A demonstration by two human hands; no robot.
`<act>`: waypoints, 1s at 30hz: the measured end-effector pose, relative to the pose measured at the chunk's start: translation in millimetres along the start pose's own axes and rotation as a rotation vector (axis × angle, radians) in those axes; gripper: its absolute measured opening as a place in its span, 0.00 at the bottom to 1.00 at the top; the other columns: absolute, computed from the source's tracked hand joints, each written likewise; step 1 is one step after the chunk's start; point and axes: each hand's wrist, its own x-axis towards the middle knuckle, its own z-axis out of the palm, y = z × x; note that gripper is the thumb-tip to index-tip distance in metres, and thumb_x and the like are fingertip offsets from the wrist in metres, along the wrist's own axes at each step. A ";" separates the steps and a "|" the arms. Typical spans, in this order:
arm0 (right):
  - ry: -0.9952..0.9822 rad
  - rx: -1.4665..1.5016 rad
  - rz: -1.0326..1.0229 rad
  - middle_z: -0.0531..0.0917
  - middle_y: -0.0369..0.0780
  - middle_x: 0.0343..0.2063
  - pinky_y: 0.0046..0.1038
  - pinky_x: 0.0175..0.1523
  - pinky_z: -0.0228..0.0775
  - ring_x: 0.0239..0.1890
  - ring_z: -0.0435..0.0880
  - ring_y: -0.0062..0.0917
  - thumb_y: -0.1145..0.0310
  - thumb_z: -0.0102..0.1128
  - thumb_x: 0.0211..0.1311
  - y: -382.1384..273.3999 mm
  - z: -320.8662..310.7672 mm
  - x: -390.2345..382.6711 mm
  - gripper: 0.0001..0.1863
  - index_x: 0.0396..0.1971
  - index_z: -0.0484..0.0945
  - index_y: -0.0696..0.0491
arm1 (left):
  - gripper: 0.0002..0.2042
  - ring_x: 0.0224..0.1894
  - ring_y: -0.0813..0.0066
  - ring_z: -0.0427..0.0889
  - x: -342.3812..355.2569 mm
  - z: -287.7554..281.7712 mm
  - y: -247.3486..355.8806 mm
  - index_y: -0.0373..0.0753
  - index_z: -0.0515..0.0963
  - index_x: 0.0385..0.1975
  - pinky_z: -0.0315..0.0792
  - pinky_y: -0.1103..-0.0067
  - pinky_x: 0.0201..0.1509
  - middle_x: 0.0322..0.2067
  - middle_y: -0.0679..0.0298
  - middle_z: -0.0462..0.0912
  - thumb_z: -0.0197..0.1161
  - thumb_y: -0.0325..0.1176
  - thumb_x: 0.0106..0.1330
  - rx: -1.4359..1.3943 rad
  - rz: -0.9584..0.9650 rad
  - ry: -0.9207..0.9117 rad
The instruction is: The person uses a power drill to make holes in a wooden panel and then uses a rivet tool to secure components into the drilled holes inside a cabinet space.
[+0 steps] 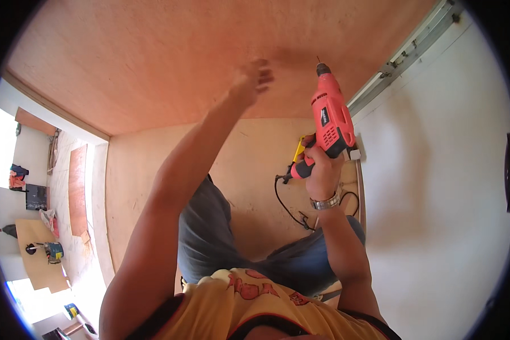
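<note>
A red power drill (330, 110) is in my right hand (323, 173), which is wrapped round its grip. The thin bit points away from me toward the reddish-brown wood panel (170, 62); I cannot tell whether its tip touches. My left hand (253, 79) is raised near the panel, left of the drill, slightly blurred, with its fingers apart and nothing visible in them. A black cord (282, 199) runs below the drill's grip.
A yellow object (299, 148) lies behind the drill on the pale wood board (147, 170). A metal rail (402, 59) runs along the white wall (447, 170) at right. Through the left opening are a loose wood sheet (78, 192) and a bucket (54, 252).
</note>
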 end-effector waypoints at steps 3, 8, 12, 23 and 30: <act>-0.040 -0.083 -0.026 0.82 0.37 0.28 0.23 0.23 0.71 0.20 0.78 0.18 0.81 0.57 0.51 -10.3 -3.8 2.4 0.13 0.38 0.79 0.62 | 0.30 0.51 0.64 0.81 -70.0 67.4 -3.4 0.42 0.74 0.57 0.73 0.60 0.57 0.47 0.60 0.80 0.51 0.64 0.74 -0.167 -0.123 -0.291; -0.108 -0.473 -0.432 0.85 0.43 0.33 0.31 0.39 0.77 0.30 0.84 0.30 0.79 0.61 0.48 16.8 1.2 -0.2 0.24 0.50 0.75 0.61 | 0.25 0.38 0.66 0.83 -118.9 78.9 5.2 0.39 0.73 0.46 0.80 0.68 0.43 0.38 0.60 0.80 0.63 0.58 0.70 -0.223 -0.010 -0.320; -0.195 -0.624 -0.401 0.85 0.48 0.34 0.36 0.41 0.77 0.35 0.87 0.39 0.77 0.63 0.48 25.9 22.5 0.6 0.30 0.56 0.73 0.59 | 0.18 0.35 0.64 0.82 -113.1 43.8 6.7 0.40 0.73 0.41 0.80 0.67 0.42 0.35 0.59 0.80 0.68 0.45 0.60 -0.419 -0.070 -0.264; -0.288 -0.638 -0.438 0.85 0.49 0.32 0.35 0.40 0.77 0.33 0.87 0.39 0.79 0.62 0.48 46.1 59.2 7.0 0.29 0.56 0.72 0.62 | 0.18 0.38 0.59 0.82 -103.8 -2.4 18.8 0.41 0.74 0.39 0.79 0.64 0.40 0.34 0.57 0.80 0.67 0.47 0.57 -0.469 -0.103 -0.236; -0.291 -0.649 -0.428 0.85 0.54 0.40 0.46 0.46 0.79 0.43 0.85 0.53 0.77 0.63 0.49 52.1 74.1 9.1 0.33 0.60 0.70 0.59 | 0.19 0.39 0.59 0.82 -100.4 -12.6 26.5 0.41 0.74 0.40 0.79 0.63 0.42 0.36 0.56 0.80 0.65 0.47 0.57 -0.412 -0.104 -0.198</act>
